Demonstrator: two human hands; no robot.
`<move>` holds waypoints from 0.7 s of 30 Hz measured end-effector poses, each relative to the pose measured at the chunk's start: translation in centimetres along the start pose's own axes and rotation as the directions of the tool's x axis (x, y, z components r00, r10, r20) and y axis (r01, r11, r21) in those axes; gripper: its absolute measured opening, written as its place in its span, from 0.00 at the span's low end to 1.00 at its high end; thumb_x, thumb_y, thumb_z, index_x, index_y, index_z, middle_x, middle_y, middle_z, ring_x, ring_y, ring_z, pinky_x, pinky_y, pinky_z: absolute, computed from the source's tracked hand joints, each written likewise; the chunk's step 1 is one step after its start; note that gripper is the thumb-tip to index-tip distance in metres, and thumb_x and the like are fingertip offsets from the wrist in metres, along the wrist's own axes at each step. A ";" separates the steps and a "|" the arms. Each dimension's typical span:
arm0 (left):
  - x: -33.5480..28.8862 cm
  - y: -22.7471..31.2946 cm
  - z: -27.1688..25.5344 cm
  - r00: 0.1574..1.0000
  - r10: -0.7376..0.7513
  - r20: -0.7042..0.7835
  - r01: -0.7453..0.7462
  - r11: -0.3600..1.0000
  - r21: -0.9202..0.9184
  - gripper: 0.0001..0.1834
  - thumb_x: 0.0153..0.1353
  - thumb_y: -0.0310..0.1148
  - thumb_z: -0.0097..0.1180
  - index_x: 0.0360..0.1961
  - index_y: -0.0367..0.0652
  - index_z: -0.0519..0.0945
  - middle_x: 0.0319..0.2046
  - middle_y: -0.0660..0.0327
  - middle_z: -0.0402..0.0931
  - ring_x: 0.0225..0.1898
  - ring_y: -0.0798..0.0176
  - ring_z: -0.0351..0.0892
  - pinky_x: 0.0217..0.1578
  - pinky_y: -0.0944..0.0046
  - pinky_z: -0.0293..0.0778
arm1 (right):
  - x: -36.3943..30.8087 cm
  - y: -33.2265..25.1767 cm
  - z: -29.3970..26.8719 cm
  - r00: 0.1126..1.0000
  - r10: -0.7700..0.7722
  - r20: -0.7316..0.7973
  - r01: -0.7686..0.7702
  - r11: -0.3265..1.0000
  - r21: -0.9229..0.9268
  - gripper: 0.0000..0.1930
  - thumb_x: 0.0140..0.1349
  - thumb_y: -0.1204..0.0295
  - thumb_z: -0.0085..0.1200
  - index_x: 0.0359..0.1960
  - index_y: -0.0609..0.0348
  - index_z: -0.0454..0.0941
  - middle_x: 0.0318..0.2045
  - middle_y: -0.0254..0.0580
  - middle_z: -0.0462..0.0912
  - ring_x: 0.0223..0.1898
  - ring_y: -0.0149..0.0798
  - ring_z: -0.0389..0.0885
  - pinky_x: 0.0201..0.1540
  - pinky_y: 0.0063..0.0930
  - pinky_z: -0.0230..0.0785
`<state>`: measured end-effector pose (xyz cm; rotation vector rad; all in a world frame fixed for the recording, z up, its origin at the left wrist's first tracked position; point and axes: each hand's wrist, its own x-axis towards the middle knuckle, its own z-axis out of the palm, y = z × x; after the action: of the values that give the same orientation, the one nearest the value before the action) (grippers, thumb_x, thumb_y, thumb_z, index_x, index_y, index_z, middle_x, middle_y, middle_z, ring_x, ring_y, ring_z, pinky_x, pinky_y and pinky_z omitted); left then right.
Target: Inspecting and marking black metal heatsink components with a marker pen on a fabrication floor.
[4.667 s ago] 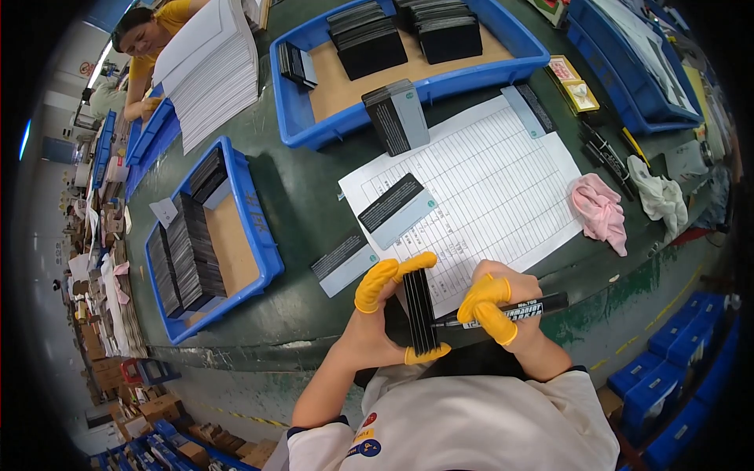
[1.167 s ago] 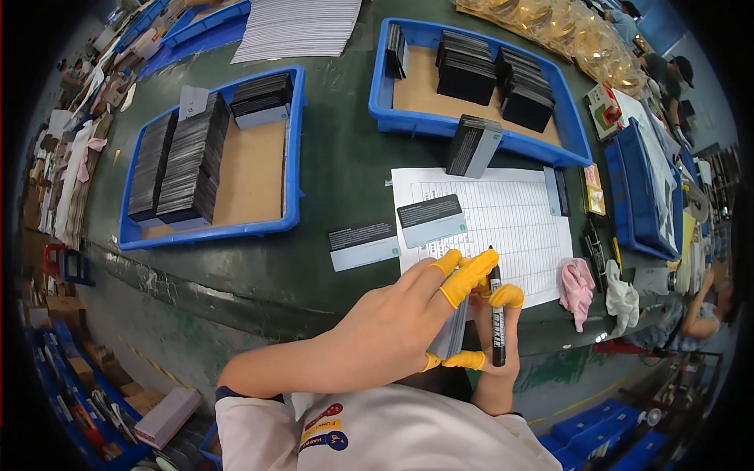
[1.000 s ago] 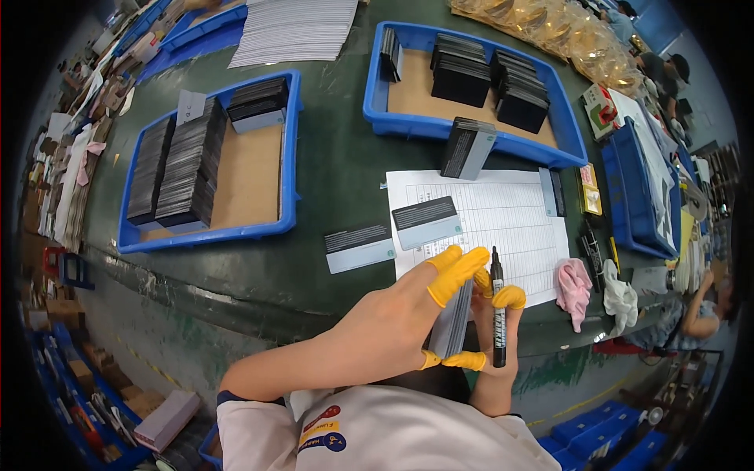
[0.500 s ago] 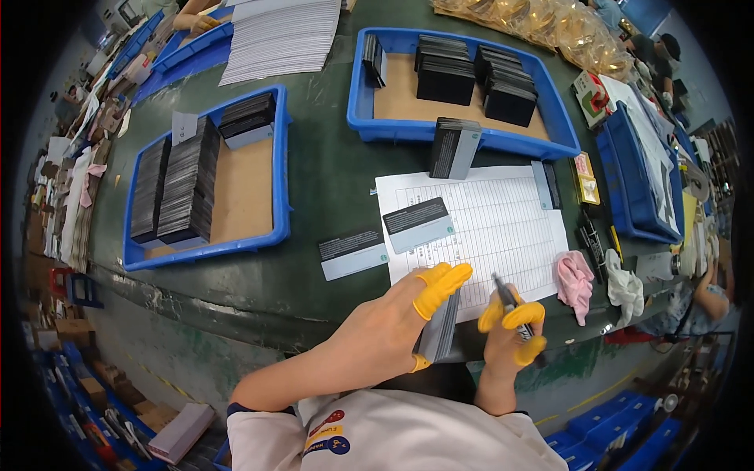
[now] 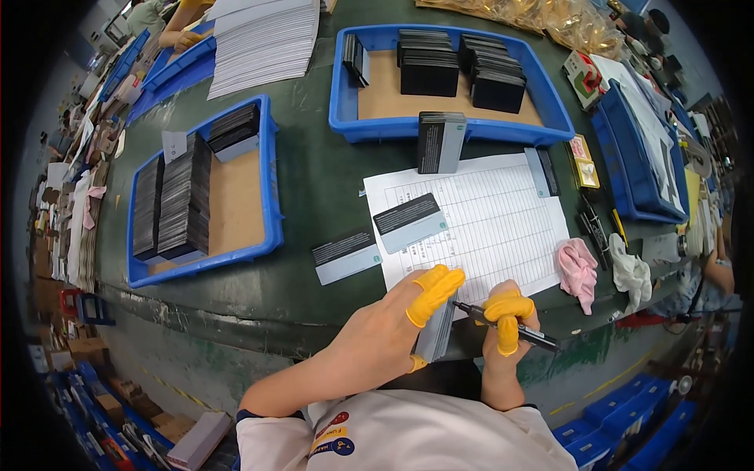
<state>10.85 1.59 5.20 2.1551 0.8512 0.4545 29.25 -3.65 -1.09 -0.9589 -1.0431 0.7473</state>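
Observation:
My left hand (image 5: pixel 400 318), with yellow finger cots, grips a stack of cards (image 5: pixel 437 334) by its sides at the table's front edge. Pinched in my right hand (image 5: pixel 509 320), also in yellow finger cots, is a black marker (image 5: pixel 528 335). Its dark tip points left and lies close to the stack's edge; whether it touches, I cannot tell. Under and beyond my hands lies a printed grid sheet (image 5: pixel 503 228). One black-and-grey card (image 5: pixel 410 222) rests on the sheet, and another card (image 5: pixel 346 256) overlaps its left side. An upright bundle of cards (image 5: pixel 441 143) stands at the sheet's far edge.
A blue tray (image 5: pixel 275 228) of black cards stands at left, another blue tray (image 5: pixel 452 127) at the back. Pink cloth (image 5: pixel 577 275), white cloth (image 5: pixel 629 271) and a yellow box (image 5: pixel 583 163) lie at right near stacked blue bins (image 5: pixel 628 169). Paper sheets (image 5: pixel 263 47) are piled at the back.
My right hand has turned the marker, bringing its tip left and down from over the sheet to beside the stack. My left hand keeps its hold. The whole view has shifted slightly.

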 end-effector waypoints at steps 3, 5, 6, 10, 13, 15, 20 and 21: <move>0.1 0.2 -0.1 1.000 -0.017 0.021 0.017 1.000 -0.005 0.42 0.37 0.19 0.62 0.59 0.33 0.63 0.55 0.44 0.61 0.46 0.45 0.74 0.35 0.62 0.77 | 0.0 0.2 -0.2 1.000 -0.007 0.014 0.007 0.999 -0.049 0.16 0.61 0.60 0.55 0.28 0.61 0.70 0.23 0.40 0.70 0.28 0.34 0.65 0.28 0.22 0.58; 0.2 0.3 -0.2 0.999 -0.024 0.033 0.024 1.000 0.001 0.41 0.37 0.20 0.63 0.58 0.32 0.63 0.56 0.45 0.61 0.47 0.46 0.73 0.35 0.62 0.78 | 0.0 0.3 -0.2 0.999 -0.028 0.033 0.031 0.997 -0.072 0.16 0.61 0.60 0.55 0.28 0.62 0.70 0.23 0.40 0.70 0.28 0.34 0.66 0.27 0.22 0.59; 0.1 0.3 -0.2 0.998 -0.032 0.045 0.032 0.999 0.008 0.40 0.37 0.20 0.63 0.57 0.31 0.64 0.56 0.45 0.61 0.48 0.46 0.73 0.36 0.62 0.78 | 0.0 0.3 -0.2 0.999 -0.028 0.033 0.031 0.997 -0.072 0.16 0.61 0.60 0.55 0.28 0.62 0.70 0.23 0.40 0.70 0.28 0.34 0.66 0.27 0.22 0.59; 0.0 0.2 -0.1 0.999 -0.005 0.033 0.004 0.999 0.045 0.40 0.37 0.20 0.63 0.57 0.29 0.64 0.56 0.45 0.61 0.52 0.47 0.71 0.36 0.63 0.78 | 0.0 0.5 -0.3 0.999 -0.026 0.044 0.030 0.994 -0.103 0.16 0.61 0.60 0.55 0.28 0.62 0.70 0.23 0.40 0.71 0.27 0.33 0.66 0.26 0.21 0.61; 0.0 0.2 -0.2 0.999 0.006 0.032 -0.007 0.999 0.046 0.40 0.37 0.20 0.63 0.56 0.29 0.64 0.56 0.44 0.61 0.54 0.47 0.70 0.37 0.63 0.78 | 0.0 0.5 -0.2 0.998 -0.034 0.051 0.040 0.991 -0.126 0.17 0.61 0.59 0.54 0.28 0.62 0.70 0.23 0.41 0.71 0.27 0.34 0.66 0.26 0.21 0.61; 0.1 0.2 -0.2 1.000 -0.001 0.030 0.000 0.999 0.034 0.40 0.37 0.20 0.63 0.57 0.30 0.64 0.56 0.45 0.61 0.53 0.47 0.70 0.37 0.63 0.78 | 0.1 0.3 -0.1 0.998 -0.037 0.052 0.044 0.990 -0.135 0.17 0.61 0.59 0.54 0.28 0.62 0.70 0.23 0.41 0.71 0.27 0.34 0.66 0.26 0.21 0.61; 0.1 0.2 -0.2 1.000 -0.026 0.017 0.026 1.000 -0.010 0.43 0.37 0.20 0.62 0.60 0.36 0.62 0.56 0.46 0.62 0.49 0.46 0.72 0.37 0.62 0.77 | 0.3 -0.2 0.2 0.998 -0.032 0.050 0.037 0.994 -0.106 0.16 0.60 0.62 0.55 0.25 0.62 0.71 0.22 0.41 0.72 0.27 0.36 0.67 0.28 0.24 0.60; 0.1 0.2 -0.2 1.000 -0.030 0.009 0.030 0.999 -0.025 0.44 0.37 0.19 0.62 0.61 0.38 0.60 0.55 0.46 0.62 0.48 0.45 0.73 0.37 0.62 0.77 | 0.3 -0.1 0.2 0.998 -0.032 0.050 0.037 0.994 -0.106 0.16 0.60 0.62 0.55 0.25 0.62 0.71 0.22 0.41 0.72 0.27 0.36 0.67 0.28 0.24 0.60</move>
<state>10.92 1.70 5.47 2.1167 0.8674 0.4383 29.19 -3.44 -0.85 -1.0159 -1.1489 0.6942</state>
